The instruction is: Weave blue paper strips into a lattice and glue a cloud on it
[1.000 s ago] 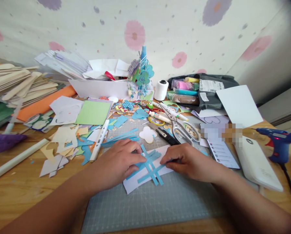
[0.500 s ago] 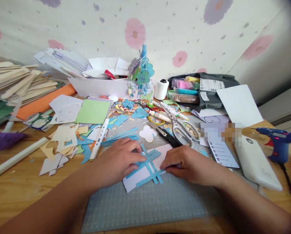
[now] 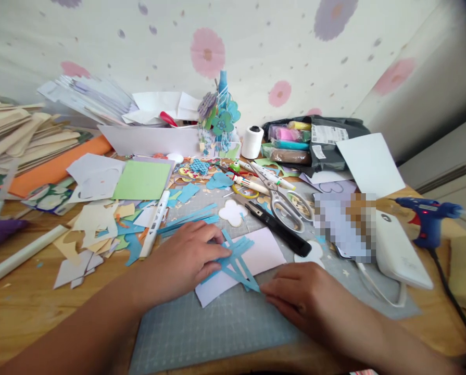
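Crossed blue paper strips (image 3: 238, 263) lie over a pale lilac card (image 3: 266, 250) on the grey cutting mat (image 3: 217, 333). My left hand (image 3: 196, 255) presses the left part of the strips down with its fingertips, fingers bent and close together. At the lower right, my right hand (image 3: 291, 291) pinches the end of a blue strip between thumb and fingers, just off the card's edge. A black utility knife (image 3: 281, 232) lies beyond the card. More loose blue strips (image 3: 189, 219) are behind my left hand.
Scissors (image 3: 287, 208), a white marker (image 3: 154, 224) and a white flower cutout (image 3: 233, 213) lie beyond my hands. Paper scraps (image 3: 100, 224) spread to the left. A phone, a white power bank (image 3: 402, 250) and a blue glue gun (image 3: 430, 219) are on the right.
My right hand has moved down and nearer, pulling a strip's end, so the strips now converge at the lower right. The knife and the card's right side are uncovered. The view has shifted slightly.
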Demonstrator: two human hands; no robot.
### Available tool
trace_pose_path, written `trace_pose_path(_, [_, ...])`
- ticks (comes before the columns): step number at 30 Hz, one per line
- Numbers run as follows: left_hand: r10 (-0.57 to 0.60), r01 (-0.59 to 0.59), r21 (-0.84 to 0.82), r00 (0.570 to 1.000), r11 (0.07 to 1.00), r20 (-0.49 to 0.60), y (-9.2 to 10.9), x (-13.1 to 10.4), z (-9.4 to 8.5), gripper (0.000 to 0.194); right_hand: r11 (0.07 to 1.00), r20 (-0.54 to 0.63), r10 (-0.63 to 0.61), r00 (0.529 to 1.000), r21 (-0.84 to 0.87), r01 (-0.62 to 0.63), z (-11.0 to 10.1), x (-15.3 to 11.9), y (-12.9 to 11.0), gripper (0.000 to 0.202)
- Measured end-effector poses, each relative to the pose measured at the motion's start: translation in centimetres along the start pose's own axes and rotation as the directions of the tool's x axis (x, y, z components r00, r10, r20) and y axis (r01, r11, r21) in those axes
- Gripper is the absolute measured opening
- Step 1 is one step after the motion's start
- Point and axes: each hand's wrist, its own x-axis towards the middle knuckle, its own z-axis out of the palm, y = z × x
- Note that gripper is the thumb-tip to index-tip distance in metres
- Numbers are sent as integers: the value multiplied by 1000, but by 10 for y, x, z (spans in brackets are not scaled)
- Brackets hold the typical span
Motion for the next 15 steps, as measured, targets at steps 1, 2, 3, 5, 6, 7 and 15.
trace_pose_path(1, [1, -1, 0, 1000, 1000, -1, 1, 0, 0, 22, 1000, -39, 1, 999, -2, -1, 6, -3, -1, 23])
trace_pose_path(2, [1, -1, 0, 1000, 1000, -2, 1, 0, 0, 21, 1000, -83, -5, 997, 3, 6, 12, -6, -1, 22])
trace_pose_path(3, [-1, 1, 0, 1000, 1000, -3, 2, 0, 0, 21, 1000, -110, -13, 994, 13, 14, 18, -8, -1, 21])
trace_pose_path(5, [-10, 10, -1, 1000, 1000, -12, 3, 1, 1, 22, 999, -151, -21, 988, 27, 25, 26, -10, 0, 19])
trace_pose_path(6, [-15, 15, -3, 1000, 1000, -18, 3, 2, 2, 22, 999, -163, -24, 986, 28, 29, 29, -11, 0, 19])
trace_pose_path(7, [-22, 22, -4, 999, 1000, -25, 4, 2, 2, 22, 999, -176, -27, 984, 21, 32, 31, -11, 1, 19])
trace_pose_path(15, [-61, 60, -21, 997, 998, -55, 6, 7, 5, 16, 998, -269, -45, 962, -43, 35, 23, -7, 7, 22])
